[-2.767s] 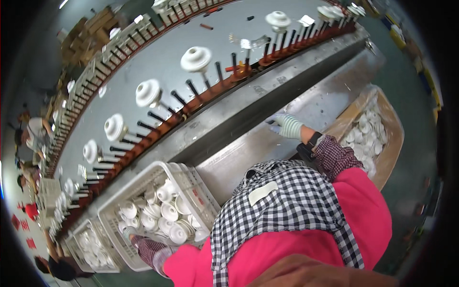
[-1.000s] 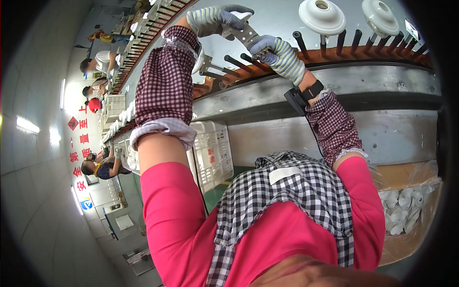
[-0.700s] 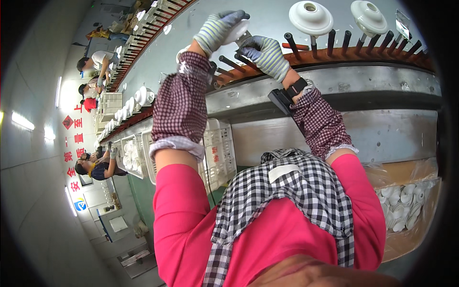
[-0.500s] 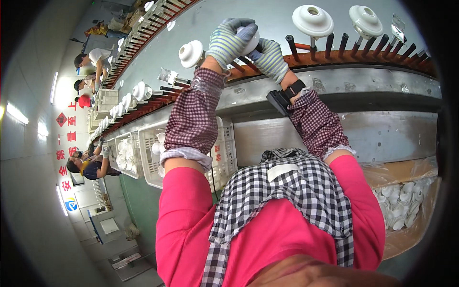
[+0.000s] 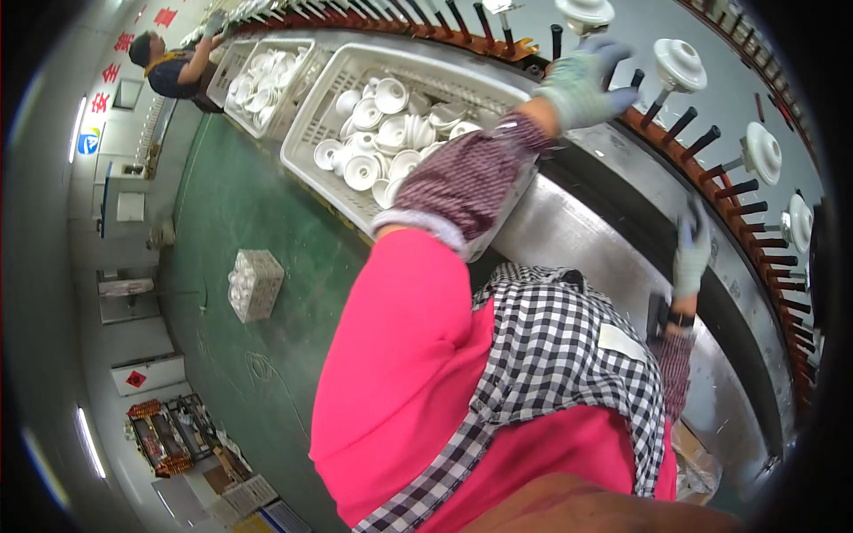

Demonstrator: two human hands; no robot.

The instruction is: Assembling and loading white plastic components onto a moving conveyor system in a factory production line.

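Observation:
My left hand (image 5: 582, 87), in a pale knitted glove, reaches over the rail with its fingers apart and nothing visible in them. It is nearest to a white ceramic insulator-like piece (image 5: 680, 66) on an upright spindle. Lower on the right, my right hand (image 5: 690, 253), gloved too and blurred, has its fingers stretched out beside the metal ledge, apart from any piece. More white ringed pieces stand along the line, one (image 5: 762, 153) beyond my right hand. Under my left forearm, a crate (image 5: 330, 194) holds a heap of white ceramic cups and discs (image 5: 391, 133), partly covered by my sleeve.
A reddish-brown rail with black-tipped rods (image 5: 702, 142) curves along the bench edge. Another filled crate (image 5: 289, 102) stands farther left, near a person (image 5: 178, 71) in dark clothing. A small loaded crate (image 5: 265, 293) sits on the green floor (image 5: 222, 195).
My hands have come apart from the white piece they were both at. My view has swung left, bringing the crates and floor in; my right hand has dropped back toward the ledge.

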